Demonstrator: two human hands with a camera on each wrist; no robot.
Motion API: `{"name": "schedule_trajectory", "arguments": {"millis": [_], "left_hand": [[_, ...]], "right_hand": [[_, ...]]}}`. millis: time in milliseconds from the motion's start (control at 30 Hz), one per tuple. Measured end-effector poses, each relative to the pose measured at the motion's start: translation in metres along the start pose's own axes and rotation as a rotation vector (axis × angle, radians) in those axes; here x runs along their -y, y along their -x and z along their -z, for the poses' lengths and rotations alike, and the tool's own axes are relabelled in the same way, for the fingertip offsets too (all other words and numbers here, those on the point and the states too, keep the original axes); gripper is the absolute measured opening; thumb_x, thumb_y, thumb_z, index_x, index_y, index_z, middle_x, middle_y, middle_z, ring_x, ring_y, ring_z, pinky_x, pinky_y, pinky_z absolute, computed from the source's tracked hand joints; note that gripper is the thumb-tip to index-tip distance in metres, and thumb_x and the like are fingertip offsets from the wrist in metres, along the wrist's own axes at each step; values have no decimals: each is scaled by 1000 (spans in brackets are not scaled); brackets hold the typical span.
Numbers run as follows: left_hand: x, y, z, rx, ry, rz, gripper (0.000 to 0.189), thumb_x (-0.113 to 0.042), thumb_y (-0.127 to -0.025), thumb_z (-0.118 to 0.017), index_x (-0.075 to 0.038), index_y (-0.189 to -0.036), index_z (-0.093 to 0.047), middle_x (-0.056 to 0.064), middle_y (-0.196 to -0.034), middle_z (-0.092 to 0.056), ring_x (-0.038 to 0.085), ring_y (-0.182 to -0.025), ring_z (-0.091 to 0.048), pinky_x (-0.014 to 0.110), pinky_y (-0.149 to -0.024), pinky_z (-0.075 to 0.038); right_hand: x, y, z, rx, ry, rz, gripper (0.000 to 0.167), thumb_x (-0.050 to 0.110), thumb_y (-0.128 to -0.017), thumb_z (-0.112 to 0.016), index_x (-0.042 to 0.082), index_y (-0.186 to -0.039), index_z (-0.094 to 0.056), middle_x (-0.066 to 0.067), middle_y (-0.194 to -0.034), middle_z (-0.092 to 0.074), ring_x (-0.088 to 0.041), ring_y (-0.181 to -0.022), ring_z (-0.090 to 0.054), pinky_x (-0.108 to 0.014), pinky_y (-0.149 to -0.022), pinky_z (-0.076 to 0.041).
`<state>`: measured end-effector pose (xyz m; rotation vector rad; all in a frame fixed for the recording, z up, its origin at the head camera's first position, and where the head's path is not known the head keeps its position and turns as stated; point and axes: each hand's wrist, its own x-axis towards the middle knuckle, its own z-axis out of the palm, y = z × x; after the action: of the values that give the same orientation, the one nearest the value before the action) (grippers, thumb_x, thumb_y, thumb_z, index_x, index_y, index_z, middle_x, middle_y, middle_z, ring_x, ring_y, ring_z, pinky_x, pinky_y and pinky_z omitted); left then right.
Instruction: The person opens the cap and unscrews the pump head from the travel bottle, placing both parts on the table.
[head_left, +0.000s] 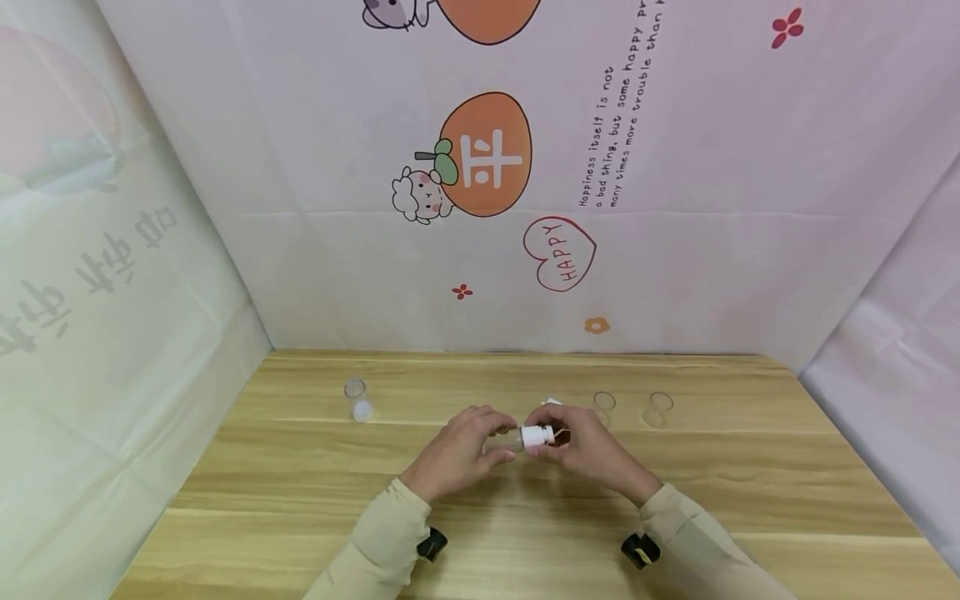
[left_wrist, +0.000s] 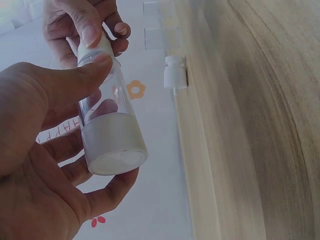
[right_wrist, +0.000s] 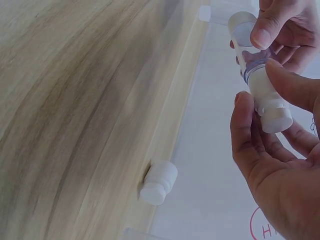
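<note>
My left hand (head_left: 461, 454) grips the body of a small clear pump bottle (left_wrist: 112, 142) with a white base, thumb along its side. The bottle lies sideways in the head view, its base toward the left palm. At its other end my right hand (head_left: 588, 450) pinches the white pump head (right_wrist: 267, 92) between thumb and fingers. Pump head and bottle neck meet in line, with a bluish ring showing where they join. Both hands hold the pieces up over the wooden table (head_left: 450, 550). Some of the bottle is hidden behind the left fingers in the head view.
A second white pump head (right_wrist: 159, 182) stands on the table just beyond the right hand. Two clear caps (head_left: 603, 402) (head_left: 657, 410) stand at the back right. Another clear bottle (head_left: 357, 400) with a white bottom is at the back left. A printed cloth (head_left: 345, 275) hangs behind the table.
</note>
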<state>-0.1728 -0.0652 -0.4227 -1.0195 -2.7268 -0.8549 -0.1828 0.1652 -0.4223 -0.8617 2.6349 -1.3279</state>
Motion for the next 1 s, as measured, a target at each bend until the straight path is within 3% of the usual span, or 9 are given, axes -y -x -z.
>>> {"name": "schedule_trajectory", "arguments": {"millis": [333, 467, 667, 1000], "left_hand": [[2, 0, -2, 10, 49, 17, 34, -20, -92, -78, -5, -122, -69, 2, -110, -68, 16, -98, -60, 30, -85, -52], [2, 0, -2, 12, 56, 16, 34, -19, -92, -78, -5, -122, -69, 2, -110, -67, 17, -98, -61, 31, -85, -52], [0, 0, 0, 18, 80, 31, 34, -19, -92, -78, -6, -122, -69, 2, -109, -67, 23, -100, -63, 31, -85, -52], [-1, -1, 1, 10, 55, 17, 33, -19, -92, -78, -7, -121, -69, 1, -110, -67, 20, -99, -62, 30, -84, -52]], "right_hand": [[2, 2, -1, -28, -84, 8, 22, 13, -90, -79, 11, -110, -69, 1, -103, -66, -18, -91, -64, -32, -79, -59], [3, 2, -1, -46, -88, 18, 17, 19, -95, -74, 13, -110, -70, 3, -103, -67, -18, -96, -65, -34, -81, -58], [4, 3, 1, -55, -80, 30, 12, 14, -96, -72, 14, -108, -70, 4, -101, -68, -17, -95, -65, -37, -78, -58], [3, 3, 2, -35, -56, 13, 20, 19, -97, -71, 9, -115, -70, 4, -105, -68, -20, -98, -65, -36, -81, -58]]}}
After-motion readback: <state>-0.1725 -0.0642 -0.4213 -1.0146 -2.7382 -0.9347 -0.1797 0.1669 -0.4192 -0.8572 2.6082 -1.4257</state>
